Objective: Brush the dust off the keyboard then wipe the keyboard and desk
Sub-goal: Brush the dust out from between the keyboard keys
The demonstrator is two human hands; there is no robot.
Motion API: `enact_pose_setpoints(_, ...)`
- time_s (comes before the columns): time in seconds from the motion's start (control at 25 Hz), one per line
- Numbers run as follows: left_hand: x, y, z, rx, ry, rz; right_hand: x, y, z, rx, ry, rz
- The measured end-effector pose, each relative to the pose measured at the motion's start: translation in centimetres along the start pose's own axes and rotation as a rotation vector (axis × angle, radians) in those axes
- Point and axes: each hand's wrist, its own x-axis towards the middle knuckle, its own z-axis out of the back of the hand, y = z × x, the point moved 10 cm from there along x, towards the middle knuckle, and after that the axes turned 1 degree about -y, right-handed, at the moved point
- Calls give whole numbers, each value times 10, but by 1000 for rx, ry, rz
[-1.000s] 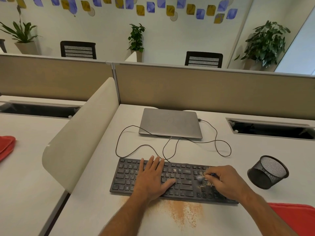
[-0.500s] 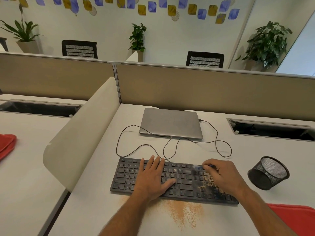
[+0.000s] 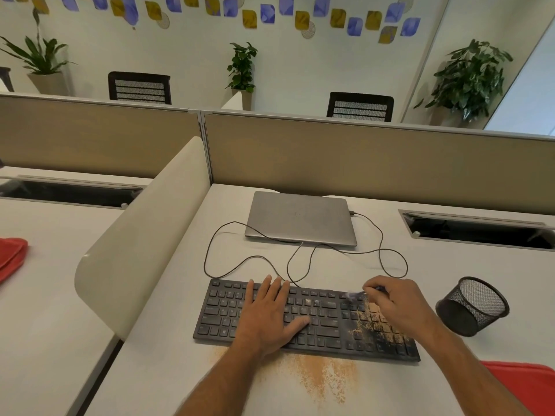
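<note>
- The right hand (image 3: 399, 301), closed round a small brush (image 3: 356, 295), has drawn back from the middle of the dusty keys to the far edge of the keyboard (image 3: 300, 319) within the last second; the bristles now sit at the top row, blurred.
- The left hand (image 3: 270, 313) has not moved: flat, fingers spread, pressing the keyboard's middle to steady it, holding nothing.
- The keyboard lies on the counter (image 3: 450, 265) in front of the closed laptop (image 3: 300, 217).
- Tan dust (image 3: 375, 322) covers the right-hand keys; more lies on the counter (image 3: 318, 373) below the near edge.
- Judgement: this looks like the start of another stroke; brushing is unfinished and wiping has not begun.
- A red cloth (image 3: 525, 382) waits at the near right.
</note>
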Motion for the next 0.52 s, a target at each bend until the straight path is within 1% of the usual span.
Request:
enact_pose_setpoints(0.04, 0, 0, 0, 1, 1, 2, -2, 3, -5, 29, 30, 9)
enact_pose_setpoints(0.12, 0, 0, -1, 6, 7, 5, -5, 1, -14, -7, 77, 6)
enact_pose_setpoints(0.28, -1, 1, -1, 11, 9, 5, -5, -19, -1, -178, 30, -56)
enact_pose_setpoints(0.44, 0, 0, -1, 13, 3, 5, -4, -19, 19, -136, -59, -27)
enact_pose_setpoints(0.52, 0, 0, -1, 10, -1, 5, -4, -18, 18, -124, -56, -11)
